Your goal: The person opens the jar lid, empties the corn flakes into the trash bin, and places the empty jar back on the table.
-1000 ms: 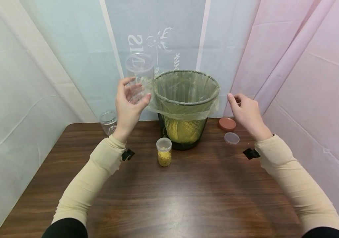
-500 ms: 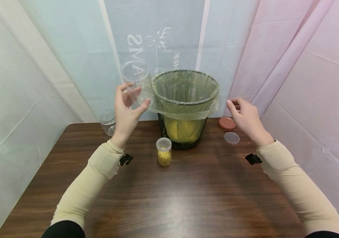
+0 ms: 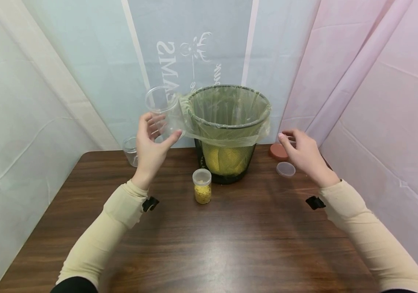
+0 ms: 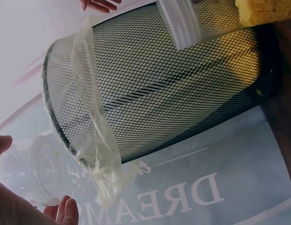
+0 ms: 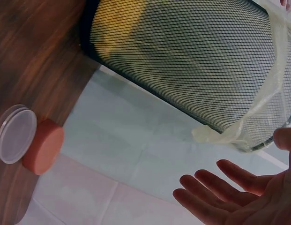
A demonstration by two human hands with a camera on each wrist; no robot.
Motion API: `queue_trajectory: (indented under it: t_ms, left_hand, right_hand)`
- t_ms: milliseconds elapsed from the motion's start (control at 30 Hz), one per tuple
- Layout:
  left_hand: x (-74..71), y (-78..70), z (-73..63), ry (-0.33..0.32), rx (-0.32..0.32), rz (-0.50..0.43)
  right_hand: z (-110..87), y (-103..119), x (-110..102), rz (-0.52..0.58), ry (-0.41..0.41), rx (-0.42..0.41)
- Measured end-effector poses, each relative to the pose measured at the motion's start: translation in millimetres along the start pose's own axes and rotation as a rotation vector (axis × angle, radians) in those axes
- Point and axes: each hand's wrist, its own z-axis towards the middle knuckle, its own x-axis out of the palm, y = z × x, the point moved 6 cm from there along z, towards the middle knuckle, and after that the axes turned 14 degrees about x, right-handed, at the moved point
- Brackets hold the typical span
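My left hand point(image 3: 152, 150) grips a clear plastic jar point(image 3: 171, 114), thumb on one side and fingers on the other. The jar has no lid and is held in the air left of the mesh bin point(image 3: 227, 152), tilted to the left. In the left wrist view, its round base point(image 4: 48, 168) faces the camera. My right hand point(image 3: 303, 154) hovers right of the bin with loosely bent fingers; the right wrist view shows its fingers point(image 5: 213, 197) spread and holding nothing. A small clear jar point(image 3: 203, 191) of yellow pieces stands upright in front of the bin.
A pale translucent bag point(image 3: 230, 140) lines the bin and folds over its rim; something yellow shows low inside. Another clear jar point(image 3: 131, 154) stands at the back left. A reddish-brown lid point(image 3: 277, 152) and a clear lid point(image 3: 285, 169) lie on the wooden table point(image 3: 209, 244) at right.
My left hand has come down and slightly left with the clear jar, which now leans more to the left. My right hand has sunk a little.
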Motion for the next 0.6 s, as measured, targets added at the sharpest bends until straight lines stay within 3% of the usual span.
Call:
queue_trajectory:
  t_ms: [367,600]
  left_hand:
    - [-10.7,5.3,-15.6,0.008,-0.012,0.049]
    - [-16.8,11.8,-23.6,0.007,-0.007,0.069]
  right_hand:
    - [-5.6,-15,15,-0.086,0.016,-0.031]
    - [-7.6,-22,29,-0.107,0.050,-0.100]
